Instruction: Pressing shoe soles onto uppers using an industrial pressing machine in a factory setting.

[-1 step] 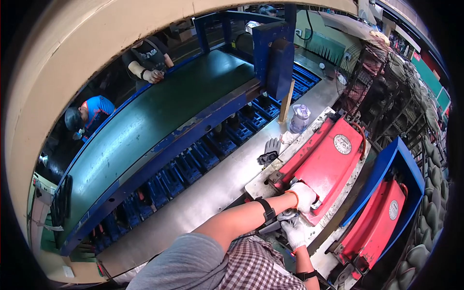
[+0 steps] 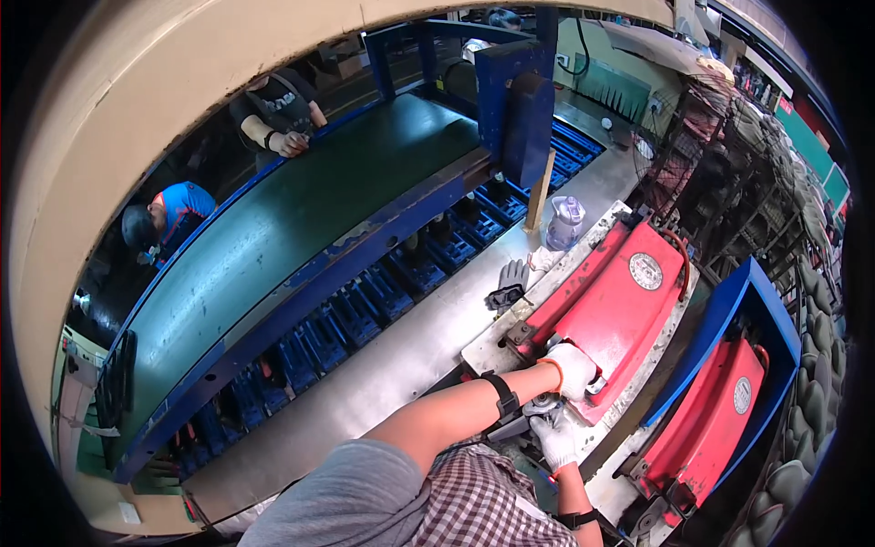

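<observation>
Head view: left hand (image 2: 574,370) sits against the red machine (image 2: 606,305), right hand (image 2: 555,444) just beside, presumably for steadiness; whether their fingers grasp anything cannot be told.

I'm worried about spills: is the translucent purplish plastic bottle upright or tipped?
Upright: the translucent purplish plastic bottle stands on the long silver metal counter, with its lid uppermost.

round white labels (image 2: 645,272) on both red machines (image 2: 603,317); pale lettering (image 2: 285,98) on dark shirt (image 2: 303,88)
</observation>
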